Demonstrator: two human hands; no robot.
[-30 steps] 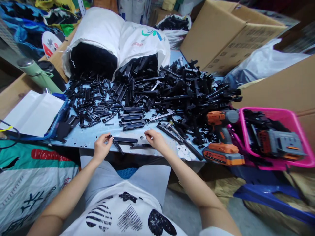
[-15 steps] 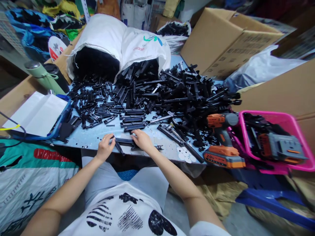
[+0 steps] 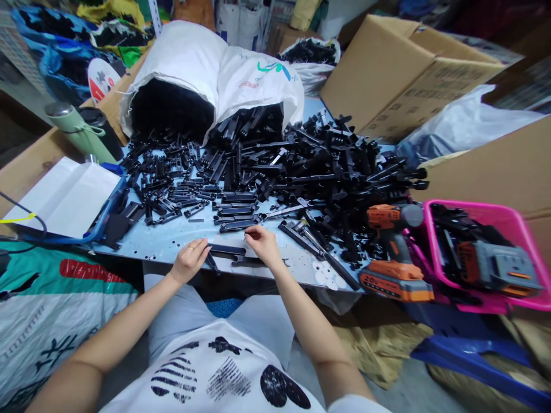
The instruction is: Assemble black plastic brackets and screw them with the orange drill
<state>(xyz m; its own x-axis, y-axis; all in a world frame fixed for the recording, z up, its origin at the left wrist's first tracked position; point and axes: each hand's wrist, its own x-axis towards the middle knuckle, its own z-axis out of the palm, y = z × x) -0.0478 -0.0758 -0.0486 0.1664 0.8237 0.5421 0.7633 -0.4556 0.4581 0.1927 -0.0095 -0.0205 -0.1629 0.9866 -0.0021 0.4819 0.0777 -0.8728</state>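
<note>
At the front edge of the table my left hand (image 3: 190, 261) is closed on the left end of a long black channel-shaped part (image 3: 228, 250). A shorter black arm (image 3: 212, 263) slants down from near my left fingers; I cannot tell whether it is joined to that part. My right hand (image 3: 263, 246) is just past the right end of the black part, its thumb and fingertips pinched together. Whatever is between those fingertips is too small to name. Just beyond my hands lies a neat row of several black folded parts (image 3: 236, 210).
A big heap of black parts (image 3: 310, 166) spills from white sacks (image 3: 181, 51). To the right stand an orange cordless drill (image 3: 394, 252) and a pink basket (image 3: 477, 207). A blue tray (image 3: 112, 198) with papers and a green flask (image 3: 77, 132) are at the left.
My right hand has drawn back to the right off the black part, with its fingertips raised and pinched. My left hand has shifted slightly right and stays on the part's left end.
</note>
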